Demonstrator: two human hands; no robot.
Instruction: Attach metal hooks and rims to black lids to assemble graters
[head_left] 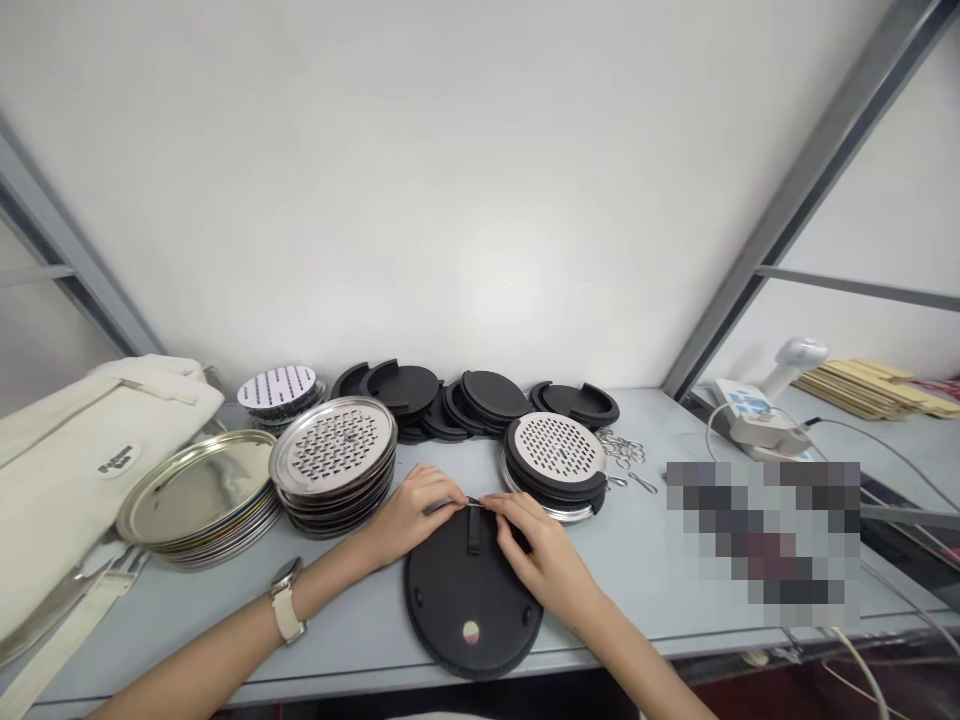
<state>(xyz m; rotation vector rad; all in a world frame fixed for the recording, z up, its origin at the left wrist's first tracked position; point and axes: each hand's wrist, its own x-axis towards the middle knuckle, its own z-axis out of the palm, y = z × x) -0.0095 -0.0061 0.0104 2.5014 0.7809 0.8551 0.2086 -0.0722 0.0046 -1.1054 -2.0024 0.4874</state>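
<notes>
A black round case (475, 590) lies at the front edge of the table, a short strap (473, 532) at its far end and a small round sticker near its front. My left hand (420, 505), with a watch on the wrist, pinches at the strap's tip from the left. From the right, my right hand (544, 550) pinches at the same spot, its palm over the case's edge. A thin shiny piece (473, 503) shows between the fingertips, mostly hidden by them.
Stacked grater discs (334, 447) and shiny round trays (202, 485) stand left, beside a cream bag (90, 460). Black round holders (491, 393) line the wall. At right are a grater in a black holder (559, 447), loose metal hooks (643, 483) and a corded white device (757, 415).
</notes>
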